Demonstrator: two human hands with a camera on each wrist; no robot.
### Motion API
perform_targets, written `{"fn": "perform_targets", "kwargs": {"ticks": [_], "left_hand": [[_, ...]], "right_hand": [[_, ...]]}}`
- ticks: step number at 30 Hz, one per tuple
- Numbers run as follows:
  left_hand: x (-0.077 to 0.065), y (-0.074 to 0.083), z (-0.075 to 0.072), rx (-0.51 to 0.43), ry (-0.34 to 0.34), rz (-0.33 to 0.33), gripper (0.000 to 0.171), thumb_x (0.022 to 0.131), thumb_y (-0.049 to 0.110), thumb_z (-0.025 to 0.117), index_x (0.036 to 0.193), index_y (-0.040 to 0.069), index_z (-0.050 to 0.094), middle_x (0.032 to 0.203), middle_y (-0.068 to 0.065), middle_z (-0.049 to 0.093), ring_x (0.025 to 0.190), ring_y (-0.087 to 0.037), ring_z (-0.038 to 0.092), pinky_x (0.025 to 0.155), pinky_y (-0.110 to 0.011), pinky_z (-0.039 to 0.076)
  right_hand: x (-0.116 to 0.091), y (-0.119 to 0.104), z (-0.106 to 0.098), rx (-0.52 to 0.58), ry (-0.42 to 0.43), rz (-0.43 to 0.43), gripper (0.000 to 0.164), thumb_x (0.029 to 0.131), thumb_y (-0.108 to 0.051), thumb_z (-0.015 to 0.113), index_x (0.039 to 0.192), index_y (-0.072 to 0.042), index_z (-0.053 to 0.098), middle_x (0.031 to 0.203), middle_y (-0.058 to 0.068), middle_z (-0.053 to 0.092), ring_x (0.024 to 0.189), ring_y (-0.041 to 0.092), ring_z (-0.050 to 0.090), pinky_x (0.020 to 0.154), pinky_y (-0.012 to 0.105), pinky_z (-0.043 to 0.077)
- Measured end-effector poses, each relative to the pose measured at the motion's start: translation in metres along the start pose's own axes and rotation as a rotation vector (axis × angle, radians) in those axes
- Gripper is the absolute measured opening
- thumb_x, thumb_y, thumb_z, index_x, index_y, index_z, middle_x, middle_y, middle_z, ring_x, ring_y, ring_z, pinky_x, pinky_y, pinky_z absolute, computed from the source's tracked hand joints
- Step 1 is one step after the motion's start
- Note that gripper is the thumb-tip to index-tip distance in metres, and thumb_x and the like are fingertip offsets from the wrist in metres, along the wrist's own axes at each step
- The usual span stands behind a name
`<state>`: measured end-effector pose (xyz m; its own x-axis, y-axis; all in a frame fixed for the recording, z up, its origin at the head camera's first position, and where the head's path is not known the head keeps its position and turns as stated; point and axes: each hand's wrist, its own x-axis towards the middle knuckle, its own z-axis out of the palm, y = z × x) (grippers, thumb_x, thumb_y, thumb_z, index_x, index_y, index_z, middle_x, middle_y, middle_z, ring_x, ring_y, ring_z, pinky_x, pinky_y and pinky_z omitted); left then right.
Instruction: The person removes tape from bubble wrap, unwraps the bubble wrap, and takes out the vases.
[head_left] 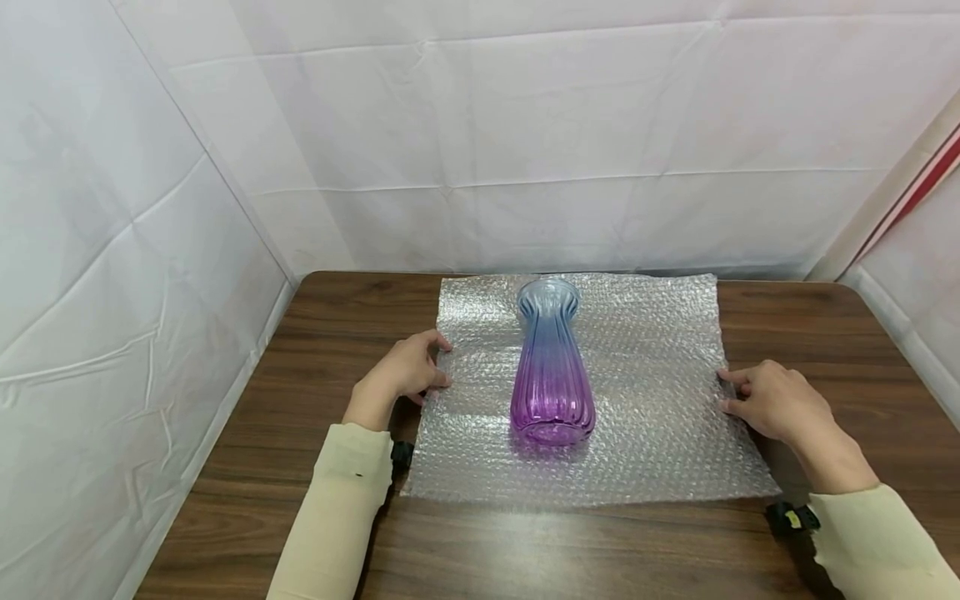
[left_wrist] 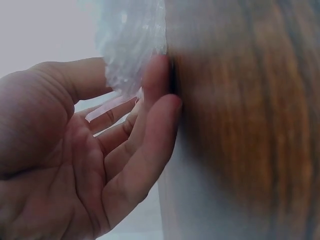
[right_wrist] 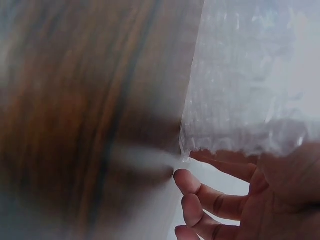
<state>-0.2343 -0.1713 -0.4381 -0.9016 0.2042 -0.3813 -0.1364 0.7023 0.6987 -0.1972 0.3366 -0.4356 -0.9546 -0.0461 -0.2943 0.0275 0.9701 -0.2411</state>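
A ribbed glass vase (head_left: 552, 367), blue at the mouth fading to purple at the base, lies on its side on a sheet of clear bubble wrap (head_left: 645, 400). Its mouth points to the far side of the table. My left hand (head_left: 401, 367) pinches the sheet's left edge; in the left wrist view the bubble wrap (left_wrist: 132, 45) passes between thumb and fingers. At the opposite edge my right hand (head_left: 783, 404) pinches the sheet, with fingers curled beneath the bubble wrap (right_wrist: 245, 85) in the right wrist view. Neither hand touches the vase.
The brown wood-grain table (head_left: 300, 400) has rounded far corners. White cloth (head_left: 525, 117) hangs behind it and along both sides. A red strip (head_left: 926, 179) shows at the right. Each wrist wears a small black camera, the right one (head_left: 791, 518) beside the sheet's near corner.
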Motion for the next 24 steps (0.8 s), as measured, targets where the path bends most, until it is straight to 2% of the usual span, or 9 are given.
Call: {"fn": "perform_targets", "kwargs": {"ticks": [7,13,18,24], "left_hand": [[-0.0001,0.0035,0.0019,0.071,0.03,-0.025,0.049,0.093,0.01,0.077,0.138,0.014,0.058,0.089,-0.01,0.068,0.07,-0.021,0.069,0.057,-0.035,0.061],[-0.0014,0.0053,0.0015,0.152,0.077,-0.031,0.047,0.09,0.014,0.082,0.133,0.014,0.064,0.085,-0.008,0.07,0.069,-0.02,0.068,0.056,-0.032,0.059],[-0.0038,0.0061,0.0015,0.159,0.086,-0.04,0.049,0.09,0.018,0.083,0.136,0.016,0.068,0.081,-0.006,0.071,0.068,-0.019,0.067,0.057,-0.032,0.059],[-0.0053,0.0045,0.0001,0.183,0.086,-0.056,0.048,0.091,0.024,0.082,0.137,0.024,0.069,0.078,-0.001,0.074,0.068,-0.018,0.066,0.058,-0.031,0.057]], "right_hand": [[-0.0015,-0.0015,-0.0011,-0.001,0.004,-0.022,0.064,0.091,-0.032,0.078,0.145,-0.003,0.058,0.131,0.035,0.062,0.113,0.061,0.057,0.069,0.058,0.054],[0.0002,-0.0015,-0.0029,0.006,0.004,-0.02,0.064,0.091,-0.032,0.079,0.143,-0.003,0.059,0.129,0.035,0.063,0.107,0.055,0.062,0.066,0.052,0.054],[0.0003,0.0003,-0.004,0.008,-0.002,-0.027,0.064,0.09,-0.034,0.079,0.143,-0.003,0.06,0.128,0.035,0.065,0.109,0.057,0.062,0.068,0.055,0.054],[0.0023,0.0026,-0.0039,0.02,0.001,-0.043,0.064,0.09,-0.035,0.08,0.141,-0.001,0.06,0.125,0.036,0.065,0.108,0.056,0.064,0.068,0.054,0.054]]}}
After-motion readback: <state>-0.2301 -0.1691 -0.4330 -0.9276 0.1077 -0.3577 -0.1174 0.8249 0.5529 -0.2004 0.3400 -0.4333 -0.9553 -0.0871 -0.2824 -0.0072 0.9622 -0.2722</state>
